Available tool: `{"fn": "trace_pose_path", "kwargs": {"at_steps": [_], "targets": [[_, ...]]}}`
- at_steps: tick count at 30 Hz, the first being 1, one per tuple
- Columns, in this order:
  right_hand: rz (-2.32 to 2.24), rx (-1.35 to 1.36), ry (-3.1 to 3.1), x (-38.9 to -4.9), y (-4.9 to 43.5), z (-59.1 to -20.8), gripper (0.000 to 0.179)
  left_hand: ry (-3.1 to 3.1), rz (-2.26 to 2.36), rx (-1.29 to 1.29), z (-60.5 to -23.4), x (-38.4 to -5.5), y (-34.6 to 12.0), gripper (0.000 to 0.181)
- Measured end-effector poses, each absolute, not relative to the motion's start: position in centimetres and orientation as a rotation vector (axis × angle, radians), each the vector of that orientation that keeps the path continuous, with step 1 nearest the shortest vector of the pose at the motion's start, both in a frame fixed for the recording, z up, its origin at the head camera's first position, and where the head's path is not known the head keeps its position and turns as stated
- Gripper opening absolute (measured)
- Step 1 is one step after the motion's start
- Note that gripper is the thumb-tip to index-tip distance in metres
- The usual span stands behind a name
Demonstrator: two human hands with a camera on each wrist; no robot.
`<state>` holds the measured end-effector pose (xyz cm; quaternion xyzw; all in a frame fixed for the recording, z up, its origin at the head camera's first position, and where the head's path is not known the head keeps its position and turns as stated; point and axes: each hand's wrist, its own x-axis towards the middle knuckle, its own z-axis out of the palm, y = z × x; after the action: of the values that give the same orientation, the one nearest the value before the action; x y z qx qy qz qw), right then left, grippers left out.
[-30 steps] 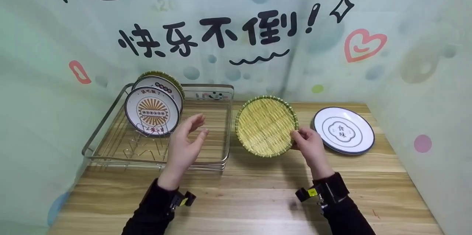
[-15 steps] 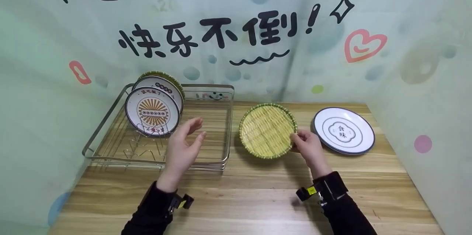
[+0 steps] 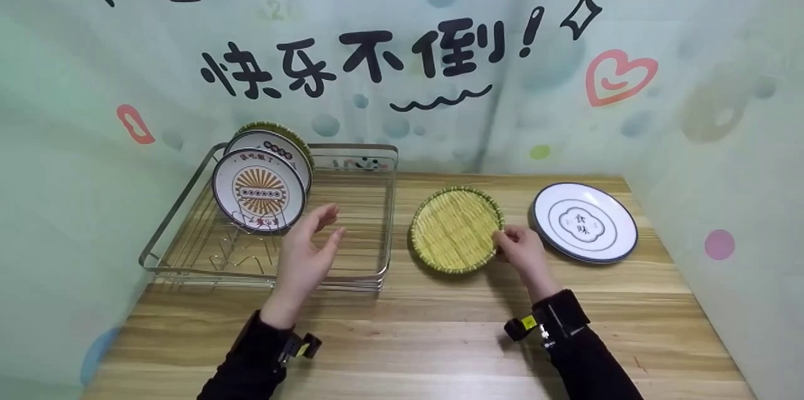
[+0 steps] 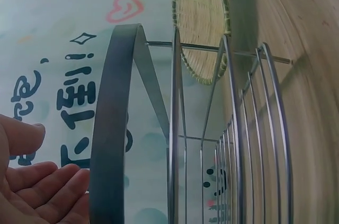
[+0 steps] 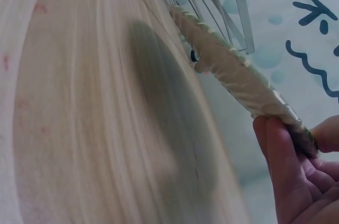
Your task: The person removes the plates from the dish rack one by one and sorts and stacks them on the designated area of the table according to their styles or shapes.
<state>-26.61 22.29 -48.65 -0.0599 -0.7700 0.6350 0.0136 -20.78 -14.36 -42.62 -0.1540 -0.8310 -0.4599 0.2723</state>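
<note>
My right hand pinches the right rim of a round woven bamboo tray between thumb and fingers. In the right wrist view the tray is edge-on, held over the table with its shadow below. My left hand hovers over the front of the wire dish rack, fingers relaxed and holding nothing. In the left wrist view the rack's metal rim stands close beside that hand. Two printed plates stand upright in the rack's left side, with another bamboo tray mostly hidden behind them.
Right of the held tray, white plates with blue rims lie stacked on the wooden table. A printed cloth backdrop rises behind the table and along both sides. Low wire dividers stand in the rack's front left.
The bamboo tray in my right hand has come down toward the table and tilted flatter. My left hand has drifted slightly down and left, still relaxed. Plates and rack stay put.
</note>
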Motion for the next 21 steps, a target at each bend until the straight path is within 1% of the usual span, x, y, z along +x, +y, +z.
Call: {"fn": "trace_pose_path", "kwargs": {"at_steps": [9,15,21], "targets": [[1.988,-0.208,-2.429,-26.97,22.58,-49.08,0.018,-2.233,-1.228,-0.404,-42.98,-20.82,-14.93,0.042],[1.991,-0.216,-2.461,-27.26,22.74,-49.3,0.016,-2.257,-1.232,-0.383,-42.83,-20.97,-15.0,0.042],[2.008,-0.204,-2.473,-27.62,22.82,-49.66,0.018,-2.264,-1.175,-0.383,-42.9,-20.97,-15.07,0.041]]}}
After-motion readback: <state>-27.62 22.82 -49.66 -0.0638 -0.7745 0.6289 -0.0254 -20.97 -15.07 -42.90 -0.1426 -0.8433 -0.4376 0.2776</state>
